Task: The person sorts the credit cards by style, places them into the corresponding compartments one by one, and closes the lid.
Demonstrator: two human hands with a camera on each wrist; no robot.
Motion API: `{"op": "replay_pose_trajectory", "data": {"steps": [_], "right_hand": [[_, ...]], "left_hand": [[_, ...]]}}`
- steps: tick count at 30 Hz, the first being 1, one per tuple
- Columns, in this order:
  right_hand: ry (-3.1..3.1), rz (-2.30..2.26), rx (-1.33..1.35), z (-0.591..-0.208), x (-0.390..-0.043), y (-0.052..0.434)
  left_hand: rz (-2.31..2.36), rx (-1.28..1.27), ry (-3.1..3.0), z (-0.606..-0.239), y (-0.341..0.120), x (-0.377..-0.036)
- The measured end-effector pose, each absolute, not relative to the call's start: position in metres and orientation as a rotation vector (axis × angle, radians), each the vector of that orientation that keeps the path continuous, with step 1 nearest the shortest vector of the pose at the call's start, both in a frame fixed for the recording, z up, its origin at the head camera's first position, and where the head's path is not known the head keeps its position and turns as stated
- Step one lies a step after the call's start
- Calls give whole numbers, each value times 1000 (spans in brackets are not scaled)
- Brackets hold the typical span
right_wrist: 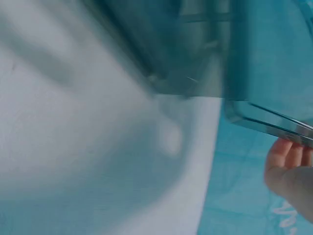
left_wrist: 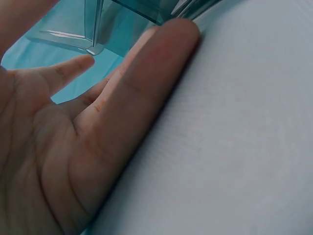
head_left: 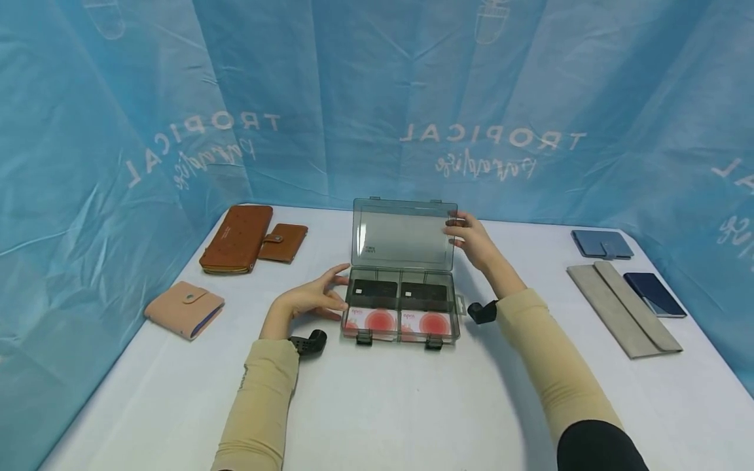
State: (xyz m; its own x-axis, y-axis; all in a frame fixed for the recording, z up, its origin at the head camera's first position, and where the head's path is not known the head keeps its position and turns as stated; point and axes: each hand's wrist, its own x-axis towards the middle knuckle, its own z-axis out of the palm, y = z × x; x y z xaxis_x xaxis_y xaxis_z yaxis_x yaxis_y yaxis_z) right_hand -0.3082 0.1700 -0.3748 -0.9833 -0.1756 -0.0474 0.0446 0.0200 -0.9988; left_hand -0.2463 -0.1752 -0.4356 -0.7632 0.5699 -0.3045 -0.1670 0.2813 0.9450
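A smoky see-through plastic case (head_left: 400,305) lies on the table with its lid (head_left: 404,235) raised at the back. In its divided base, black cards (head_left: 423,296) sit at the rear and white cards with red circles (head_left: 371,320) at the front. My left hand (head_left: 312,297) rests against the case's left side, fingers extended; its wrist view shows the long straight fingers (left_wrist: 142,83) by the plastic. At the lid's right edge, my right hand (head_left: 473,241) holds the rim between its fingers, some seen through the plastic. The right wrist view is blurred, with fingertips (right_wrist: 288,152) on the lid's edge.
On the left lie a brown zip wallet (head_left: 238,239), a small brown wallet (head_left: 283,243) and a pink wallet (head_left: 184,309). To the right are a blue wallet (head_left: 601,244), a grey-beige folded pouch (head_left: 624,311) and a navy holder (head_left: 654,293). Blue curtain (head_left: 365,98) surrounds the white table (head_left: 406,412).
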Motion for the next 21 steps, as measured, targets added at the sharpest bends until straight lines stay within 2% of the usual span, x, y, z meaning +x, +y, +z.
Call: {"op": "replay_pose_trajectory", "data": {"steps": [5,10,16,21], "right_hand": [[2133,-2131,-376,-350,-280,171],[2399,-1842,-652,-341,-252,176],[2708,-1485,-961,-340,-222,179],[2834,-1300,-1211,-356,-207,184]], "left_hand": [[1484,354,1973,-428,-175,-245],[1451,385,2121,-404,-181,-239],[1437,614,2462,-360,-179,-222],[1224,879,2694,-341,-161,-198]]}}
